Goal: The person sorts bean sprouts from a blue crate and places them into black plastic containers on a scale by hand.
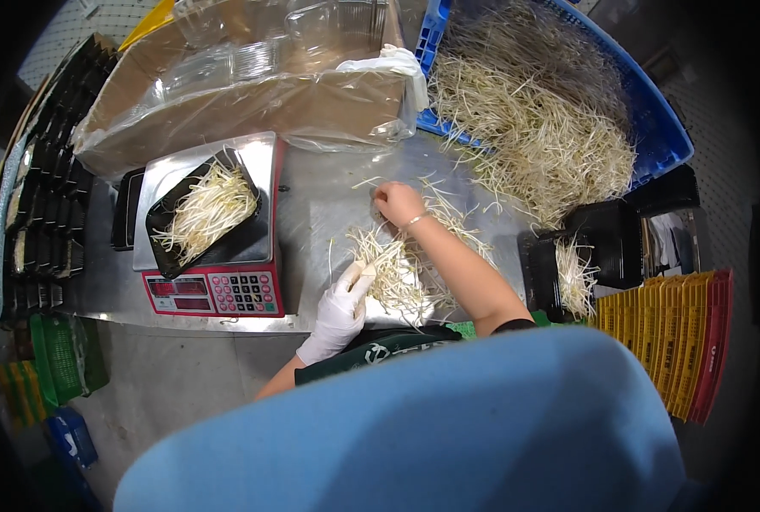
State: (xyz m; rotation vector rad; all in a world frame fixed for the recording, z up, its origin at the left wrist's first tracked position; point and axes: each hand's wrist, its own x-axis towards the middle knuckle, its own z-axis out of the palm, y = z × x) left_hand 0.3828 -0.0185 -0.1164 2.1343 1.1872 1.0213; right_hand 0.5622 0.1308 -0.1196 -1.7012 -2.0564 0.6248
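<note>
On the metal table lies a loose pile of bean sprouts (405, 285). My left hand (344, 310), in a white glove, is at the pile's left edge with thumb and fingers closed around some sprouts. Bare and with a thin bracelet at the wrist, my right hand (398, 203) is just above the pile, its fingers curled; whether it holds anything is hidden. To the left, a black plastic tray of bean sprouts (210, 208) rests aslant on the steel plate of a red digital scale (276, 256). Another black tray (543, 275) with sprouts stands to the right.
A blue crate (664, 137) heaped with sprouts is at the back right. A plastic-lined cardboard box (245, 112) holding clear containers stands behind the scale. Stacked black trays (50, 192) line the left; yellow and red crates (661, 339) are at the right. A blue padded surface (405, 422) fills the foreground.
</note>
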